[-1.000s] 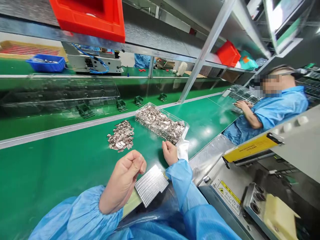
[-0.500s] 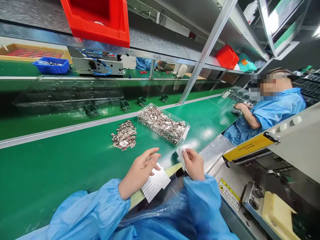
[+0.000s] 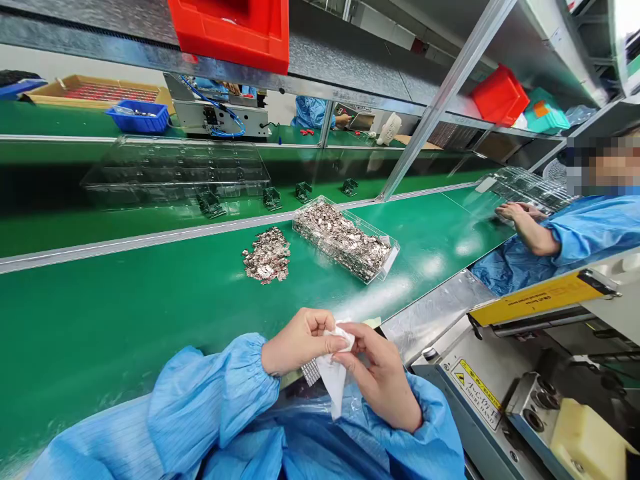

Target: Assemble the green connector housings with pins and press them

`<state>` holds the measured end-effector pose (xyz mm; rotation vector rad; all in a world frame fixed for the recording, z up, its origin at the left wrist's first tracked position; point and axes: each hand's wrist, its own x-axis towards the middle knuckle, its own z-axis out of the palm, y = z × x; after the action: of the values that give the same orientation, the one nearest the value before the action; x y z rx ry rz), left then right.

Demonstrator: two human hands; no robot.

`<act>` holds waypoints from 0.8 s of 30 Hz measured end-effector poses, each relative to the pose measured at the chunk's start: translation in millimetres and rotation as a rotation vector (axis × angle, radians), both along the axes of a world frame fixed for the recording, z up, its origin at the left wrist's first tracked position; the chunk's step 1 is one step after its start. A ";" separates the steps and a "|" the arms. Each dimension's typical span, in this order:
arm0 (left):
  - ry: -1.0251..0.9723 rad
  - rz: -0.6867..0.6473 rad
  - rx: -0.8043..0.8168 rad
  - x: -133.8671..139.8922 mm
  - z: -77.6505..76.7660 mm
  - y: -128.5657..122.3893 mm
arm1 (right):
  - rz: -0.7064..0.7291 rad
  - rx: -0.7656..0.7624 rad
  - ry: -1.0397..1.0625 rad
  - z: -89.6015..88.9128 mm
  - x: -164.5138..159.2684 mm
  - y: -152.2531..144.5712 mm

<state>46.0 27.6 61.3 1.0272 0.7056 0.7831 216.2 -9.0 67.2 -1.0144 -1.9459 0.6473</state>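
Green bench, glare-patched at right. Clear box filled with small metal pieces; loose pile heaped just beside. Left hand and right hand closed at fingertips, white cloth pinched between, at near bench edge. Sliver of gridded metal block seen behind, rest hidden; could be nudged or tipped if brushed by low-held hands or trailing cloth.

You have bright light, with glare whitening the green bench beyond your right hand. Farther right, parts of the machine sink into shadow.
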 end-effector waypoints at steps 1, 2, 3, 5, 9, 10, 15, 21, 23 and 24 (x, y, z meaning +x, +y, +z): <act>-0.020 -0.020 -0.020 0.4 1.2 -1.2 | 0.006 0.031 0.005 0.2 1.9 -1.4; -0.030 -0.035 -0.033 0.9 2.3 -2.3 | 0.001 0.067 0.011 0.6 3.6 -2.8; -0.031 -0.049 -0.039 1.4 3.3 -3.4 | -0.012 0.100 0.016 1.1 5.3 -3.9; -0.019 -0.069 -0.033 2.6 4.4 -4.9 | -0.034 0.149 0.005 2.2 8.5 -5.1; 0.016 -0.014 -0.013 4.3 1.8 -3.8 | -0.101 0.181 -0.072 -0.7 17.7 1.1; 0.027 0.024 -0.003 4.0 0.5 -2.3 | -0.155 0.190 -0.081 -3.5 21.8 5.5; 0.081 0.262 0.055 -5.2 -5.4 8.9 | -0.745 0.236 -0.105 -27.2 58.6 47.8; 0.135 0.316 0.100 -17.0 -7.7 14.8 | -0.892 -0.032 -0.377 -50.4 85.7 85.0; 0.162 0.380 0.118 -22.2 -9.8 13.4 | -0.863 0.018 -0.357 -55.1 79.8 85.1; 0.180 0.433 0.127 -26.2 -12.2 12.4 | -0.843 0.067 -0.313 -57.3 75.5 84.4</act>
<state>19.7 40.0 49.1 1.0826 1.0650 1.1292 291.7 75.4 9.9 -1.8037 -1.5453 -0.0592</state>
